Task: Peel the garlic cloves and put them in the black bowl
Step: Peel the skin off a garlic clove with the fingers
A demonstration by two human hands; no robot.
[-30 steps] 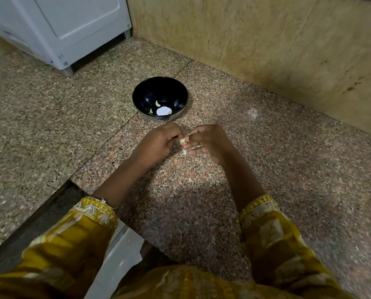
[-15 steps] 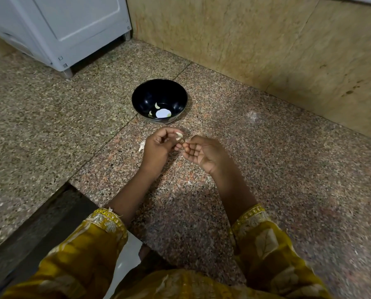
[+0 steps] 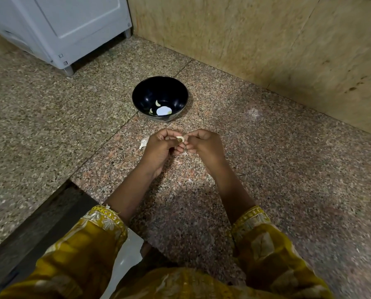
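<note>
The left hand (image 3: 160, 147) and right hand (image 3: 204, 145) both pinched one pale curved garlic clove (image 3: 180, 139). One glossy round black bowl (image 3: 150, 91) held two peeled cloves (image 3: 157, 103).

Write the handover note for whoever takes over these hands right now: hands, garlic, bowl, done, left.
Left hand: pinches a garlic clove, held above the floor on the near side of the black bowl.
Right hand: fingertips curled on the same clove, at its skin.
Bowl: on the floor beyond the hands, with at least two peeled cloves inside.
Floor: a pale garlic piece lies just left of the left hand; I cannot tell if it is peeled.
Done: a few cloves are in the bowl.
Left: finish this clove, drop it in, check the floor piece.
</note>
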